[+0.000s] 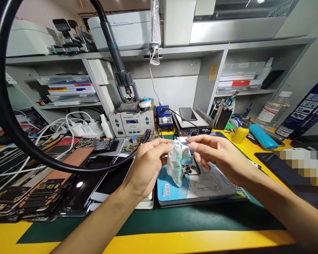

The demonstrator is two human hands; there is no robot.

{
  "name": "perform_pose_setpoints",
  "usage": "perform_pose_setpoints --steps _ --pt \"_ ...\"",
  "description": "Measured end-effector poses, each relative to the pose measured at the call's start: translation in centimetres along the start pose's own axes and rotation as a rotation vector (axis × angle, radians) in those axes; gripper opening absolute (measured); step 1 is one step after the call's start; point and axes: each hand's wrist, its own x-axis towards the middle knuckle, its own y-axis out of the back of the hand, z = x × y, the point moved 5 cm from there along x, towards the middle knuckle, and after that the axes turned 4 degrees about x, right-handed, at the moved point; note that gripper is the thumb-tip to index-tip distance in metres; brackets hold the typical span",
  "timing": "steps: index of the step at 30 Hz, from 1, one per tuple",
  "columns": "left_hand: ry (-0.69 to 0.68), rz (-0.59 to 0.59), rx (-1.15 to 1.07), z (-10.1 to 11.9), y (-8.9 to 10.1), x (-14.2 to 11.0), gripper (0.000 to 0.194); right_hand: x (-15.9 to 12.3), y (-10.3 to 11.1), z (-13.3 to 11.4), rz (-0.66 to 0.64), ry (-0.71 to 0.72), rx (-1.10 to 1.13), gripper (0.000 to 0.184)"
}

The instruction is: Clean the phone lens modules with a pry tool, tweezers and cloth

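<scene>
My left hand (151, 164) pinches a crumpled white tissue (176, 165) with green stains, which hangs down from thumb and fingers. To its right, my right hand (214, 151) has its fingers apart, the tips close to the tissue's upper edge; nothing shows between them. Below both hands, partly hidden by the tissue, a small phone part with camera lenses (192, 168) lies on a thick blue and white book (201, 192). The book rests on a dark green mat (175, 220).
Stacked phone parts (53, 183) cover the left side. A black hose (5, 123) loops across the front left from the hot air station (132, 122). At right stand a yellow bottle (240, 133), a clear bottle (272, 109) and a dark tablet (288, 173).
</scene>
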Motion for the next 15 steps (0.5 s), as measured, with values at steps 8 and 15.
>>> perform_pose_setpoints --steps 8,15 --pt "0.031 -0.104 0.020 0.3 -0.4 -0.1 0.011 0.2 -0.2 0.4 -0.101 -0.094 0.135 0.032" --pt "0.177 -0.201 0.076 -1.0 -0.7 -0.1 0.024 0.0 -0.2 0.3 -0.119 -0.116 0.061 0.024"
